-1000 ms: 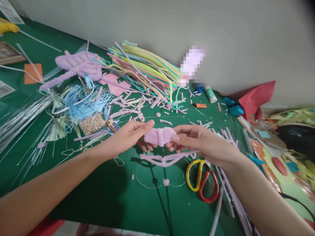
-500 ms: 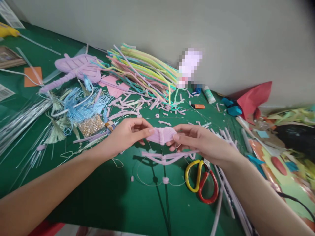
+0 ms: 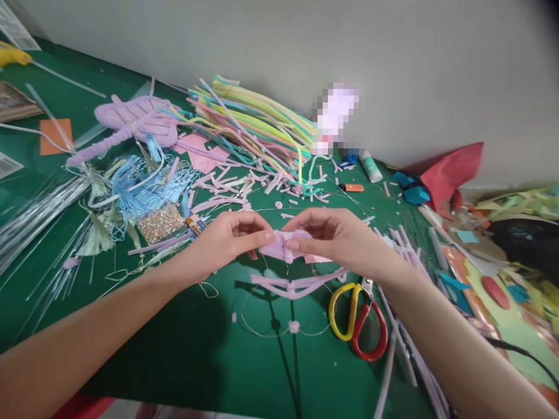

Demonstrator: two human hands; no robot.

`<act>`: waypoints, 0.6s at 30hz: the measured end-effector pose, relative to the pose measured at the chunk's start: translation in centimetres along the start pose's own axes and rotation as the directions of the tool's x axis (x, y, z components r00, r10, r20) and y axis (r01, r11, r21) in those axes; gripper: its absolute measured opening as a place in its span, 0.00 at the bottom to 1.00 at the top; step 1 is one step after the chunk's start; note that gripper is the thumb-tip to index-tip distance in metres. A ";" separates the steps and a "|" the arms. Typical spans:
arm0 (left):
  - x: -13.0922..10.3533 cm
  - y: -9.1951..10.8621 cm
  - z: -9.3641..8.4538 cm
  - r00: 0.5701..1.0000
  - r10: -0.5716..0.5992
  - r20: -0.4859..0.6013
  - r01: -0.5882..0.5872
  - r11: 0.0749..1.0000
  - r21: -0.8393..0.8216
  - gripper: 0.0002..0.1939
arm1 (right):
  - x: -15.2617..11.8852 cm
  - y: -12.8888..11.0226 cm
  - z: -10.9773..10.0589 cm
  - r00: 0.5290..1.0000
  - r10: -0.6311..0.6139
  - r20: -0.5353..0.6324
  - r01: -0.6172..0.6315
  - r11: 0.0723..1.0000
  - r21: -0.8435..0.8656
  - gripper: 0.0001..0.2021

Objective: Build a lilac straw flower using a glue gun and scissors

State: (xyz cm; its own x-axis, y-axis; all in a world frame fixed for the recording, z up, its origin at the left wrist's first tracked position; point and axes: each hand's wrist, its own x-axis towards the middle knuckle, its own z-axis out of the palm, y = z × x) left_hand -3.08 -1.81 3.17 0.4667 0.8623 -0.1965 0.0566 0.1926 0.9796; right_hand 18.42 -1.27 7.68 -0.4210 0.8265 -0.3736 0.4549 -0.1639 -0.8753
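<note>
A small lilac fuzzy piece (image 3: 285,251) is held up above the green table between both hands. My left hand (image 3: 244,234) pinches its left end. My right hand (image 3: 325,235) grips it near the middle, thumb on its front. Thin wires hang from the piece to a lilac bundle of bent fuzzy strips (image 3: 292,285) below. Lower still, a wire loop carries a small lilac bead-like piece (image 3: 294,327), and a thin dark rod runs down from there. Scissors (image 3: 360,320) with yellow and red handles lie to the right of the loop.
Colourful fuzzy stems (image 3: 257,122) lie by the wall, with lilac cuttings (image 3: 227,183) before them. Blue tassels (image 3: 140,186), a bag of beads (image 3: 161,224) and silver strands are at the left. An orange lighter (image 3: 353,188), glue tube (image 3: 370,166) and red paper (image 3: 452,174) are at the right.
My right hand has moved left, from the right end of the lilac piece to near its middle. A bit of pink paper now shows beneath it. My left hand has barely moved.
</note>
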 end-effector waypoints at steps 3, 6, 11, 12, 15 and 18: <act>0.0 0.1 0.0 1.000 0.002 -0.006 -0.002 1.000 -0.003 0.09 | 0.0 0.0 0.0 0.998 -0.031 -0.058 0.027 0.997 -0.073 0.14; 0.0 0.1 0.1 1.000 0.001 -0.016 -0.001 1.000 -0.018 0.08 | 0.0 -0.2 -0.2 0.990 -0.080 -0.113 0.066 0.990 -0.127 0.13; 0.0 0.1 0.1 1.000 -0.006 -0.030 0.005 0.999 -0.040 0.09 | -0.3 -1.2 -0.8 0.975 -0.150 -0.161 0.121 0.977 -0.176 0.17; 0.0 0.2 0.1 0.999 -0.009 -0.036 0.008 0.999 -0.040 0.10 | -0.4 -1.4 -1.1 0.973 -0.150 -0.175 0.119 0.977 -0.176 0.18; 0.1 0.3 0.2 0.999 -0.019 -0.048 0.018 0.999 -0.030 0.12 | -0.9 -1.5 -2.1 0.966 -0.143 -0.217 0.111 0.982 -0.152 0.20; 0.1 0.3 0.1 0.999 -0.022 -0.046 0.021 0.999 -0.026 0.13 | -1.6 -1.2 -3.5 0.936 -0.180 -0.303 0.163 0.983 -0.082 0.16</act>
State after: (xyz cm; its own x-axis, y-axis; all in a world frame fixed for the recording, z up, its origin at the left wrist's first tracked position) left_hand -2.89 -1.69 3.44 0.4245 0.8784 -0.2197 0.0432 0.2227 0.9739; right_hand 21.27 -0.56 10.40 -0.2380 0.9662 -0.0989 0.4428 0.0173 -0.8964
